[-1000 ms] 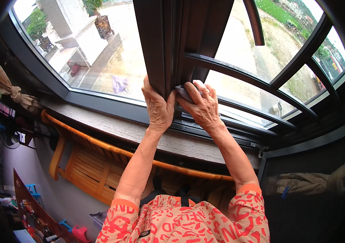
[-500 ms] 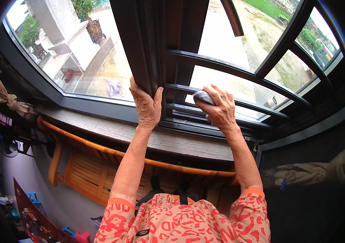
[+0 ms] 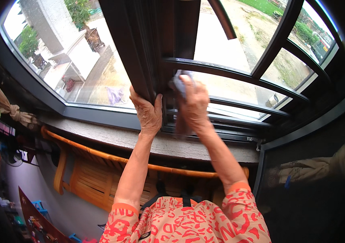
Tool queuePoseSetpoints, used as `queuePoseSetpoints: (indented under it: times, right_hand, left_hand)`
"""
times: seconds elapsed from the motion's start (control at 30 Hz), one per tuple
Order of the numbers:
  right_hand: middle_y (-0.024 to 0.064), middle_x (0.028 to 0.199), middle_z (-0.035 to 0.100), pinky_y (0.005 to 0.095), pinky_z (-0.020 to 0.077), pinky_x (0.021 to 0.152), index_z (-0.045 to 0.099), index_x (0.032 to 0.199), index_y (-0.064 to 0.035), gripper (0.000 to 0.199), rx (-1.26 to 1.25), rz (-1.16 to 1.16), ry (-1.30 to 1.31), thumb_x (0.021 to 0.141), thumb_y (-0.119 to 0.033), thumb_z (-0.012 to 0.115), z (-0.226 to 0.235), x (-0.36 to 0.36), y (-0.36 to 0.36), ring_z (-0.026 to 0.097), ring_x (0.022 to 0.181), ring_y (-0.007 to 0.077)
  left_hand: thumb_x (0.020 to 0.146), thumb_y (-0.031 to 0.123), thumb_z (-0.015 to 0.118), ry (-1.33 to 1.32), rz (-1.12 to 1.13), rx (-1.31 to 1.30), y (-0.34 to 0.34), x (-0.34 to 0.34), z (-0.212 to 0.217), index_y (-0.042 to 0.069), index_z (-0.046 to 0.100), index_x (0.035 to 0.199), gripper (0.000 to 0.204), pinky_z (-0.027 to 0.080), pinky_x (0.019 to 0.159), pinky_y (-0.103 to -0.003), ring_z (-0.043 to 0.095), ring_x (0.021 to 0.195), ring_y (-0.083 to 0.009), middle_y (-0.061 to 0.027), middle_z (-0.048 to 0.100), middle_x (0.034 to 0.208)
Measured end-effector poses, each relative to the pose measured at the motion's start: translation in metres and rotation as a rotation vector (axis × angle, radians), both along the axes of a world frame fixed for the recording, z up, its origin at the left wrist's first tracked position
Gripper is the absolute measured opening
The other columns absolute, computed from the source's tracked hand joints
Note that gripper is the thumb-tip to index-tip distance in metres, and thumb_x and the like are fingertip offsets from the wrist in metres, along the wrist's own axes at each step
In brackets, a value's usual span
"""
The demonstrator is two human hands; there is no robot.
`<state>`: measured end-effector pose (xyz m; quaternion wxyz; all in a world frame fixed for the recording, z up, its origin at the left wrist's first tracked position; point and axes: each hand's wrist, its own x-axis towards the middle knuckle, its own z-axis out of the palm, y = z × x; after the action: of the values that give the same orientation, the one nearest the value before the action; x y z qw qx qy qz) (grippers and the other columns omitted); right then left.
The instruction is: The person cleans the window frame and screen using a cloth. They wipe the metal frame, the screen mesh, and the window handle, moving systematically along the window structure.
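L hand (image 3: 149,113) grips the edge of the dark window frame (image 3: 136,60), fingers wrapped round it, just above the stone sill (image 3: 111,135). R hand (image 3: 194,105) clenched on a grey cloth (image 3: 179,81), pressing it vs the frame's upright beside a horizontal bar (image 3: 229,73); cloth tail hangs below the palm, blurred

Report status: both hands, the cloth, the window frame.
Left hand gripping dark metal window frame upright. Right hand pressing grey cloth against frame. Nothing between the hands and the frame.
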<state>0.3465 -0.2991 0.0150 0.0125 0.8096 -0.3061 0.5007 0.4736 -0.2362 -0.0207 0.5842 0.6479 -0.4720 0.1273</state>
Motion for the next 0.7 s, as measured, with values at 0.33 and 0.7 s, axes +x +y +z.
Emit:
queuePoseSetpoints:
  times: [0.33,0.7]
  right_hand:
    - [0.0121,0.105,0.053,0.0473,0.0379,0.082,0.051,0.117,-0.0119,0.052,-0.117,-0.117,0.342,0.071,-0.027,0.070,-0.013,-0.027,-0.012,0.051,0.101,0.0283]
    - [0.0093,0.104,0.044,0.0439,0.0310,0.079,0.048,0.120,-0.0139,0.060,-0.206,-0.351,0.406,0.070,-0.036,0.072,-0.035,-0.124,-0.036,0.043,0.093,0.0255]
  left_hand:
    - [0.085,0.017,0.064,0.001,-0.018,0.042,0.001,0.001,-0.004,0.000,0.005,0.139,0.082,0.026,0.104,-0.044,0.033,0.123,-0.0383,-0.0248,0.027,0.131]
    - [0.086,0.018,0.062,0.006,-0.042,0.065,0.001,0.002,-0.003,0.007,0.001,0.141,0.083,0.019,0.109,-0.046,0.023,0.131,-0.0360,-0.0230,0.019,0.139]
